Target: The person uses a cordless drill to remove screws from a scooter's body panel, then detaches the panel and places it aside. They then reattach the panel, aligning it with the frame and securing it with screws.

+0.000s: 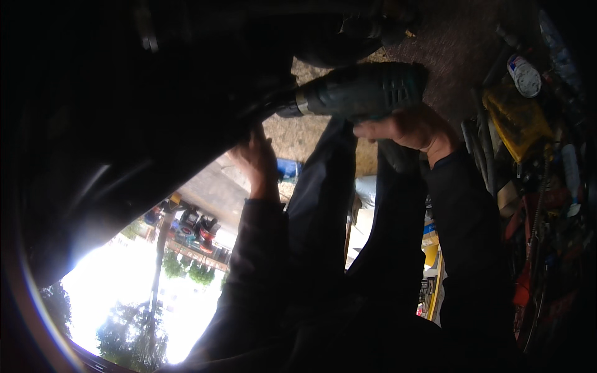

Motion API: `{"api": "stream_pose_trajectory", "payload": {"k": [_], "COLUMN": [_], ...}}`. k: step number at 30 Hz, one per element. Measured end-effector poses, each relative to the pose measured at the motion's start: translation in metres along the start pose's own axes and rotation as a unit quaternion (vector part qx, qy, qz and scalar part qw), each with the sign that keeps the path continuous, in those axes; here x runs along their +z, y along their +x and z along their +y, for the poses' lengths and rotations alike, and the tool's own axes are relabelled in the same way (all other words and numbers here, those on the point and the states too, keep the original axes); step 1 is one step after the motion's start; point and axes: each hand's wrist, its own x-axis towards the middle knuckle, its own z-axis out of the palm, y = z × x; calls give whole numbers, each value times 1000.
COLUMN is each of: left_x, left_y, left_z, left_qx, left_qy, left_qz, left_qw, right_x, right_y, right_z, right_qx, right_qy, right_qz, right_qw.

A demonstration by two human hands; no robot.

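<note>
A dark teal cordless drill (367, 92) lies level in the upper middle, its chuck toward the left and its vented rear toward the right. My right hand (407, 129) is closed around it from below, one finger stretched along its underside. The front of the chuck runs into deep shadow, so its tip is hidden. Lower and to the left, my left hand (256, 163) is raised against the edge of a large dark panel (124, 186). Most of its fingers are lost behind that edge and in shadow.
Clutter is heaped along the right: a yellow plastic piece (517, 118), a white-topped can (524, 76), a clear bottle (571, 174) and red tools or parts. Dark rounded parts (336, 50) hang above the drill. Bright daylight and trees (130, 329) show at lower left.
</note>
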Motion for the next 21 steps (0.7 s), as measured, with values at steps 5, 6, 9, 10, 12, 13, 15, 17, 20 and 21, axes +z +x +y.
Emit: {"api": "stream_pose_trajectory", "payload": {"k": [5, 6, 9, 10, 12, 13, 15, 17, 20, 21], "left_x": [2, 3, 5, 6, 6, 6, 2, -2, -5, -6], "left_y": [0, -2, -5, -4, -4, 1, 9, 14, 18, 18], "left_z": [1, 3, 7, 6, -3, -9, -24, -37, -45, -42], "left_qx": [0, -14, -30, -27, -44, -23, 2, 13, -2, -30], "left_qy": [21, 39, -32, -36, -73, -57, -32, -18, -16, -95], "left_qz": [10, 19, 39, 30, 42, 29, 7, -13, -50, -73], "left_qw": [1000, 999, 998, 999, 995, 998, 999, 1000, 999, 992], "right_x": [1, -2, -12, -9, -5, -3, 0, -2, -12, -15], "right_y": [-13, -11, -9, -7, -7, -8, -15, -25, -57, -72], "right_z": [-14, -16, -22, -23, -21, -18, -10, -3, 5, 5], "right_qx": [-41, -75, -167, -159, -148, -157, -100, -57, -58, -64], "right_qy": [-30, -49, -223, -136, -124, -112, -80, -42, -80, -93], "right_qz": [52, 20, 42, 98, 90, 86, 78, 65, 105, 121], "right_qw": [997, 996, 959, 973, 977, 977, 989, 995, 990, 986]}}
